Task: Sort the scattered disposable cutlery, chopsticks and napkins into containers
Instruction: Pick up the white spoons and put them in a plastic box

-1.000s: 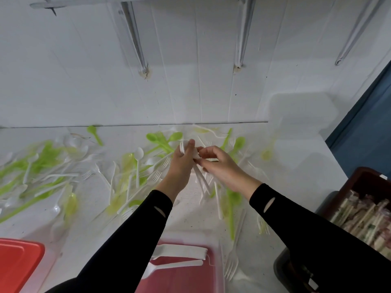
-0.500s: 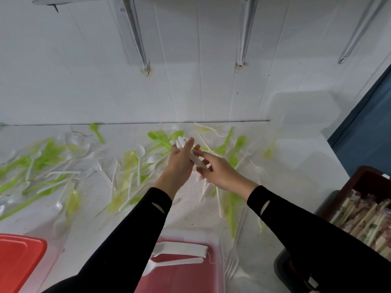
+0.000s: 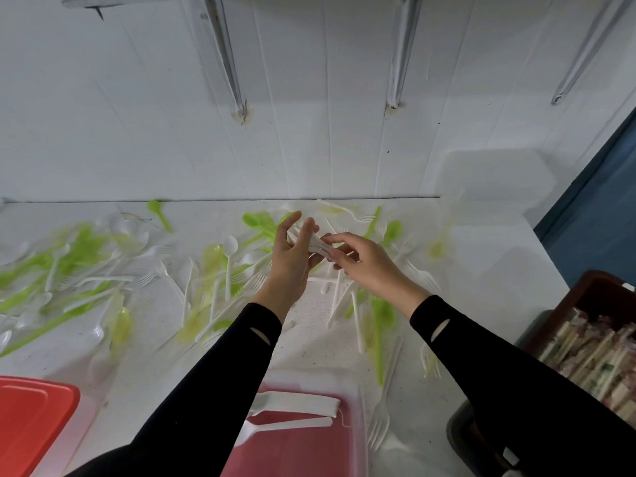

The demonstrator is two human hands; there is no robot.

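Lifted slightly, left hand (image 3: 292,259) and right hand (image 3: 365,264) pinch half-hidden white cutlery (image 3: 317,245).

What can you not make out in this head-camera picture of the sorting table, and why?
Head view:
1. White cutlery held between left hand and right hand: fingers cover it; count and type unclear.
2. Red container: left sleeve and bottom edge hide much of it.
3. Brown crate: cut by right edge; contents blurred.
4. Green cutlery at left: blurred.
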